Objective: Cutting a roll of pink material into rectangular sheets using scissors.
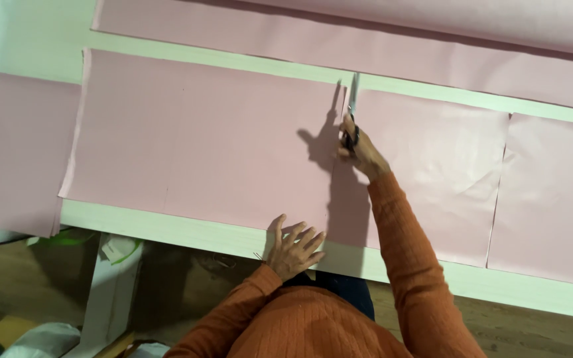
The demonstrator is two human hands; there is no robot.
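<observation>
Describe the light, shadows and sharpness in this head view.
Head view: the right hand with scissors casts a hard shadow leftward on the pink sheet; soft sheen right of the cut; floor below dim; slight wide-angle bowing; the left hand is reasonably sharp.

The right hand (359, 147) covers the handles of the scissors (352, 106), so only the blades show; whether they are open is too small to tell. Right of the scissors, the pink sheet (552, 205) is cut off by the picture's edge. Below them, the left hand (293, 250) hides part of the table's (187, 229) front edge. The person's body is cut off by the bottom edge.
</observation>
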